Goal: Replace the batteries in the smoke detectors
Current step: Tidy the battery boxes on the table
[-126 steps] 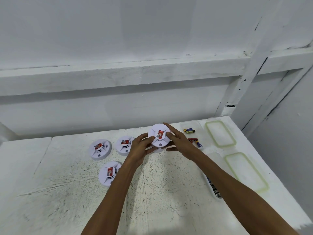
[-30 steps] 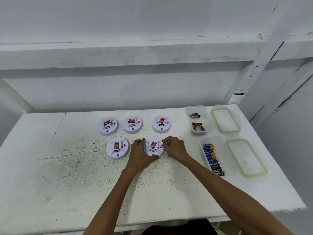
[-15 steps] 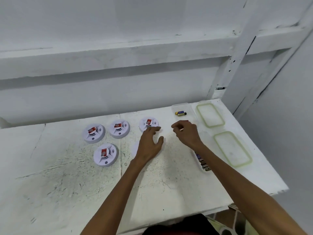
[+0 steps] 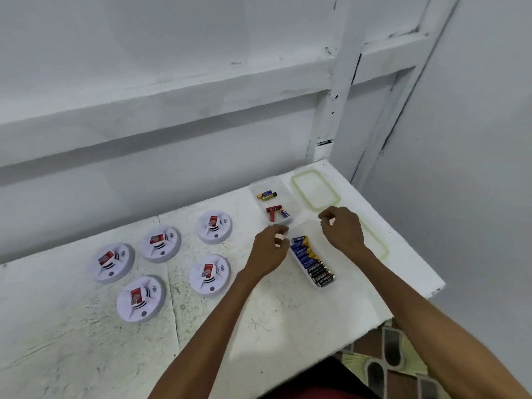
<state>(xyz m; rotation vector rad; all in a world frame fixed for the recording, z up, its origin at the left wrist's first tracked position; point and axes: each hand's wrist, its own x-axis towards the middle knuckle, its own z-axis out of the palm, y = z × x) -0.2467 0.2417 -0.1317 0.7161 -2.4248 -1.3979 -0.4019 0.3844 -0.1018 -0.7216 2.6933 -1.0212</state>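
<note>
Both my hands hang over the right end of the tabletop (image 4: 288, 318), and the clear tub (image 4: 326, 285) with the row of fresh batteries (image 4: 312, 262) sits between them, slightly nearer me. My left grip (image 4: 269, 249) is just beside the far end of that row. Its fingers are curled, and the blur stops me telling whether they pinch anything. My right grip (image 4: 342, 230) is on the tub's other side, toward the right edge. Its fingertip is drawn in to the thumb, and I can't tell whether it holds something.

The row runs on a slant from far-left to near-right, and each cell lies crosswise to it. I judge that a pick means coming straight down and closing across one cell's length. The left is the nearer hand.

The five smoke detectors (image 4: 209, 274) lie face up to my left, well apart from the tub. Each has a red label too small to read.

The blue-and-yellow cells at the far end show letters like "CELL". The black ones nearer me seem to say "EVEREADY".

Beyond, a second tub (image 4: 259, 183) holds a few loose batteries (image 4: 267, 194), and its lid (image 4: 315, 189) lies by the far right corner.
</note>
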